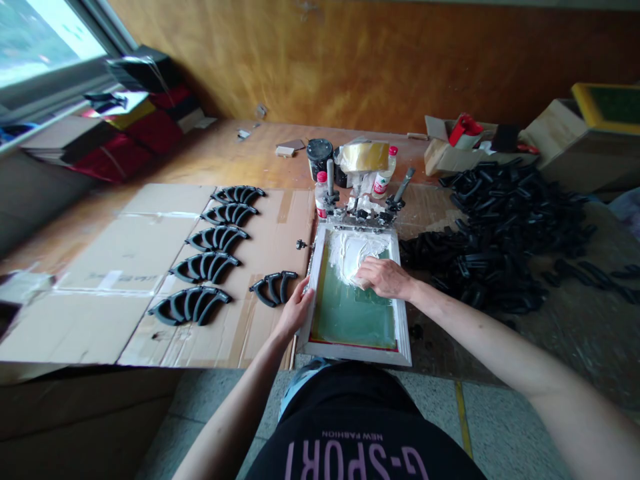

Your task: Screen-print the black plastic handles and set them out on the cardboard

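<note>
A white-framed printing screen (404,313) with green mesh lies on the table in front of me, white ink (353,253) spread over its far half. My right hand (384,277) is closed on a squeegee I can barely see, pressed on the mesh at the ink's near edge. My left hand (296,311) grips the frame's left rail. Just left of that hand lie curved black plastic handles (274,287).
Rows of black handles (210,267) lie on flattened cardboard (125,280) to the left. A big heap of black handles (500,227) fills the right. Bottles, a black ink tin (319,157) and tape sit behind the screen's clamp (363,212). Boxes stand at back right.
</note>
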Demonstrator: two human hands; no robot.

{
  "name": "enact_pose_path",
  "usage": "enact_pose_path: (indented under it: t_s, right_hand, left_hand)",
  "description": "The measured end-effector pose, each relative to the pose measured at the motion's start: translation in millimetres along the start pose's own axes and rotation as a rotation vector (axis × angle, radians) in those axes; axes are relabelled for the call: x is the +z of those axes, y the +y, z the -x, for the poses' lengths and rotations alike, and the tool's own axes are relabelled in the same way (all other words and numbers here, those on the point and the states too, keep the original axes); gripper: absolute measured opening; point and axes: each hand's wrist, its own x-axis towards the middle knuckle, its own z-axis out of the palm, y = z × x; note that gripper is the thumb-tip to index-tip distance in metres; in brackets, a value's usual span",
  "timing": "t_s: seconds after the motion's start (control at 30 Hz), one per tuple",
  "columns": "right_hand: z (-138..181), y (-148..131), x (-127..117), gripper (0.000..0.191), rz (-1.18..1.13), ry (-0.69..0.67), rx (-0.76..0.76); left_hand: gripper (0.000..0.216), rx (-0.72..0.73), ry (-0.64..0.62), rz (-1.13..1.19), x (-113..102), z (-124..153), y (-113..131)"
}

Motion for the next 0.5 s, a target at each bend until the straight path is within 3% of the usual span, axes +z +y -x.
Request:
enact_pose_path:
  t_s: [0.17,0.3,0.43,0.5]
  right_hand:
    - [-9,2,9,0.021,-0.006,0.162,0.165]
    - [2,-7,24,0.023,-0.001,0.191,0.103]
    - [-13,1,3,0.016,-0.075,0.232,0.211]
    - [-31,16,-15,0.034,-0.069,0.285,0.321]
  left_hand:
    - [0.069,-0.035,0.011,0.085,-2,2,6]
    - [0.070,-0.050,0.007,0.092,-2,4,10]
    - [0.070,-0.049,-0.008,0.079,-5,12,25]
    - [0.069,-0.017,-0.006,0.088,-10,19,39]
